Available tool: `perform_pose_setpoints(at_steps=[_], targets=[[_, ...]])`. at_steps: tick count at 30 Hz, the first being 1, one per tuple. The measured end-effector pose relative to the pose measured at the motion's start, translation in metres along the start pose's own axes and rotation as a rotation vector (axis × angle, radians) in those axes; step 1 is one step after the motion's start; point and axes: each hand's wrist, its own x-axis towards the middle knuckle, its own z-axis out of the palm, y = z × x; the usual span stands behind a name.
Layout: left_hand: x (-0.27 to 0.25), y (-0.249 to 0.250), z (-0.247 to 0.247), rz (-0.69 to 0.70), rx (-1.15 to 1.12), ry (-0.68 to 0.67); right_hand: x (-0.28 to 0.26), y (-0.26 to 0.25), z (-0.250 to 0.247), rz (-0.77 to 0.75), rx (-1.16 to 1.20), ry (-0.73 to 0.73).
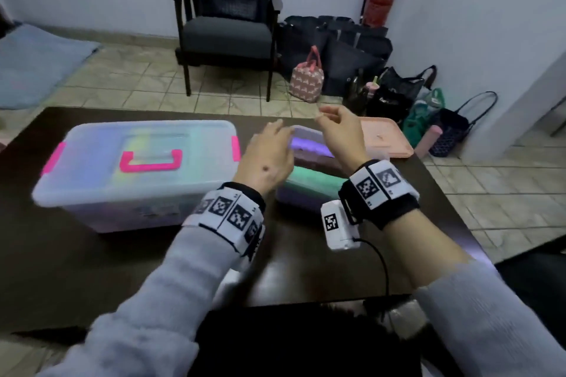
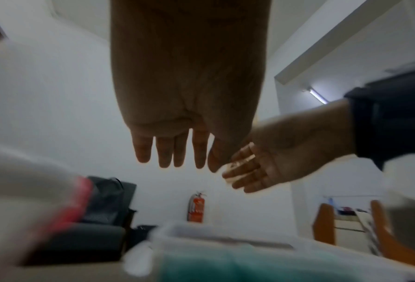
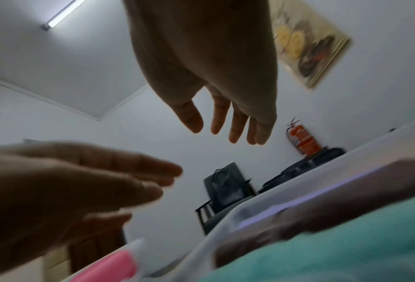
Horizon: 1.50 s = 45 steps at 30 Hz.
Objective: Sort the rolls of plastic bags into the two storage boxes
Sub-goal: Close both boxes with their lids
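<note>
Dark tabletop (image 1: 92, 269) carries a lidded storage box (image 1: 137, 174) and, beside it, an open box (image 1: 309, 162) already packed with green rolls (image 1: 315, 182). Left hand (image 1: 266, 159) and right hand (image 1: 341, 135) hover over it, fingers loose, empty, probably just releasing.

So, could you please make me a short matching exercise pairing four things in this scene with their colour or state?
Things:
1. large storage box
2. tray
3. right hand
4. roll in the small box

Descriptions:
A. green
B. open, holding nothing
C. lid closed, pink latches
D. salmon pink, at the table's far edge

Pairs: 1-C, 2-D, 3-B, 4-A
</note>
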Motion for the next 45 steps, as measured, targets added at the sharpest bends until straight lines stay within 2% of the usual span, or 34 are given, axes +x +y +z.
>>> perform_pose_setpoints(at_steps=[2,4,8,16,20,25,34,39,45], targets=[[0.016,0.024,0.034,0.046,0.066,-0.188,0.015,0.018,-0.034,0.045,-0.059,0.062],[0.027,0.04,0.062,0.089,0.124,-0.321,0.027,0.037,-0.064,0.088,-0.109,0.107],[0.039,0.05,0.098,0.093,0.278,-0.412,0.047,0.077,-0.111,0.193,-0.247,0.144],[0.061,0.056,0.119,-0.101,0.344,-0.34,0.093,0.136,-0.131,0.406,-0.379,0.18],[0.07,0.061,0.123,-0.141,0.359,-0.35,0.115,0.16,-0.126,0.513,-0.451,0.22],[0.076,0.064,0.128,-0.165,0.334,-0.301,0.141,0.181,-0.126,0.635,-0.468,0.29],[0.077,0.064,0.133,-0.171,0.316,-0.247,0.169,0.199,-0.122,0.68,-0.656,0.124],[0.078,0.065,0.133,-0.181,0.323,-0.256,0.171,0.204,-0.129,0.689,-0.58,0.171],[0.078,0.067,0.13,-0.191,0.327,-0.307,0.16,0.2,-0.139,0.523,-0.099,0.386]])
